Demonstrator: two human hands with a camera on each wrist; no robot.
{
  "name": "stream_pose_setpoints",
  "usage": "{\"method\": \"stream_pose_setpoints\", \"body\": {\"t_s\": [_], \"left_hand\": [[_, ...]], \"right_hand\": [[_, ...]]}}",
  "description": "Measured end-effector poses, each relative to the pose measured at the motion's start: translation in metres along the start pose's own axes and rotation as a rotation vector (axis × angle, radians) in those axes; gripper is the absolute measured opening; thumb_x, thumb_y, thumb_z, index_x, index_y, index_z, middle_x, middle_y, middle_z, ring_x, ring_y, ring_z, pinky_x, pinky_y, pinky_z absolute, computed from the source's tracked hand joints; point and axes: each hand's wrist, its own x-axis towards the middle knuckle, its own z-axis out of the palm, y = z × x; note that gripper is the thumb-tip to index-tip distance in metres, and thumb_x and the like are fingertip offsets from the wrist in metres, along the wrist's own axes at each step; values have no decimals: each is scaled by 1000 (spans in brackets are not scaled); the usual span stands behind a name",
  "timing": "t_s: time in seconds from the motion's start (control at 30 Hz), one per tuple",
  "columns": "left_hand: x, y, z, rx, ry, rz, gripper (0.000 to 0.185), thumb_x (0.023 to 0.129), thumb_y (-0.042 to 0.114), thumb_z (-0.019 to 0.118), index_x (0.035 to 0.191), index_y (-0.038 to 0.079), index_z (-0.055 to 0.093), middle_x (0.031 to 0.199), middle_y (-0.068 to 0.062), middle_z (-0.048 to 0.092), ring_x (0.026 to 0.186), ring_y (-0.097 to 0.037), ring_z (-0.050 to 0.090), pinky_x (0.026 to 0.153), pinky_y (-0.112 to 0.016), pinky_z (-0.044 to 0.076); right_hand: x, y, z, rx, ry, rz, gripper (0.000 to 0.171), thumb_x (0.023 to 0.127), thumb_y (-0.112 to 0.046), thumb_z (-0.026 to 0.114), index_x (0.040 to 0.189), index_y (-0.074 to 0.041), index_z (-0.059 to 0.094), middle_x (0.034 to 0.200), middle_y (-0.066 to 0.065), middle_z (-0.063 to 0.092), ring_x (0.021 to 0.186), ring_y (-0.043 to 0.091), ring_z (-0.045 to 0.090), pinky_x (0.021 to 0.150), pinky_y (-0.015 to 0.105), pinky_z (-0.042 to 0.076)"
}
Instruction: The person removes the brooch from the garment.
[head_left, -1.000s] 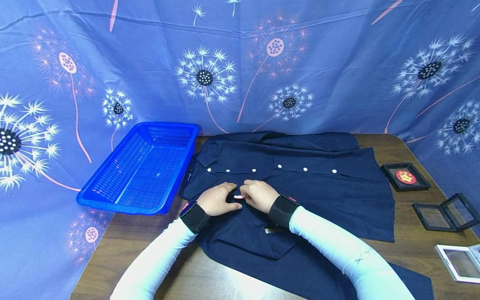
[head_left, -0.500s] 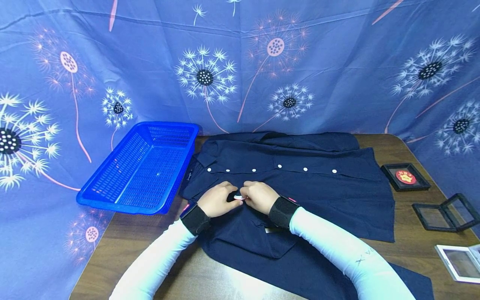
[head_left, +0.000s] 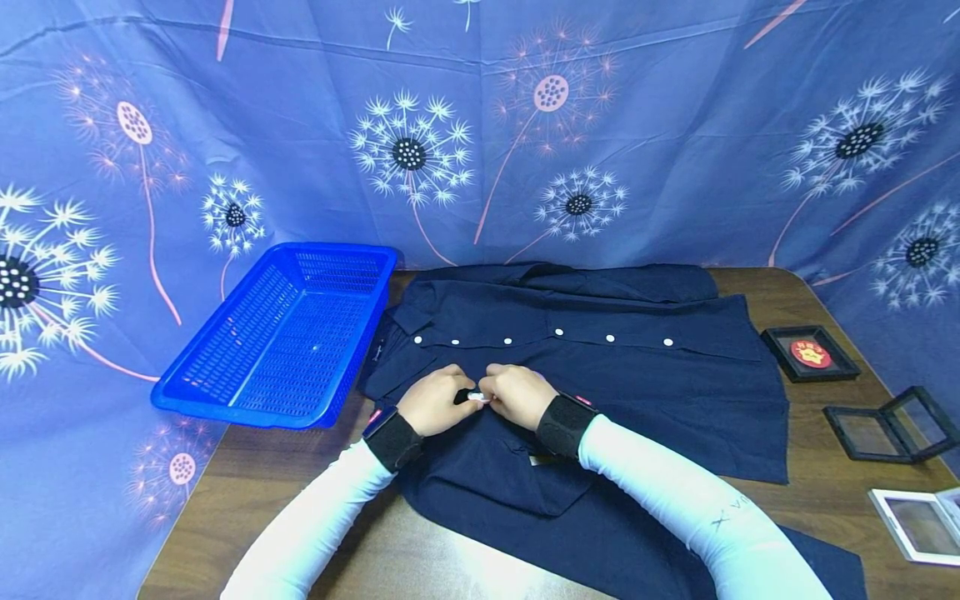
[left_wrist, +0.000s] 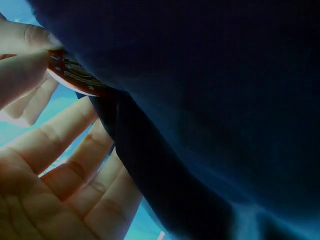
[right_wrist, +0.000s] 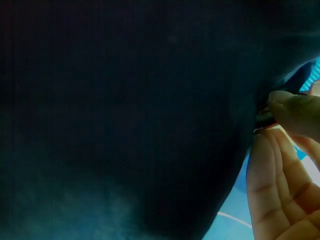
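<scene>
While both hands, left hand and right hand, pinch a small badge against the navy shirt at frame centre, it could slip askew.

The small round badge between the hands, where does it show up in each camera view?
Head: the badge is a pale speck between the fingertips, centre of the picture.
Left wrist: its red and white edge shows upper left, against the cloth.
Right wrist: only a sliver at the right edge.
Shared landmark: the dark navy shirt.
</scene>
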Motion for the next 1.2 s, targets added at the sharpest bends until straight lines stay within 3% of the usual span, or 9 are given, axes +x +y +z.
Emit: {"method": "stream_pose_setpoints", "body": {"t_s": [0.23,0.63,0.9,1.2], "left_hand": [[0,1,0,1,2,4,17,88,30,71,86,14,73,89,-2,66,77,-13,61,68,-32,51],[1,2,0,20,-10,-26,30,88,34,70,102,8,76,97,-6,69,88,-18,67,78,-36,55],[1,4,0,54,0,6,25,87,35,72,91,11,75,86,-3,65,74,-14,61,65,-33,51],[0,5,4,119,13,20,26,82,34,77,93,10,74,84,-3,63,68,-13,56,61,-31,48]], "right_hand": [[-1,-1,-1,6,-14,8,18,75,-6,78,70,-17,65,73,-3,55,61,10,54,55,23,44],[0,5,-5,104,-52,36,7,83,-14,76,78,-14,71,73,-5,55,63,4,49,59,18,42],[1,5,-7,127,-44,57,4,84,-15,75,80,-13,73,73,-5,56,63,4,47,57,17,39],[0,4,-4,91,-70,36,5,83,-15,76,80,-13,74,73,-3,57,62,5,48,58,19,41]]}}
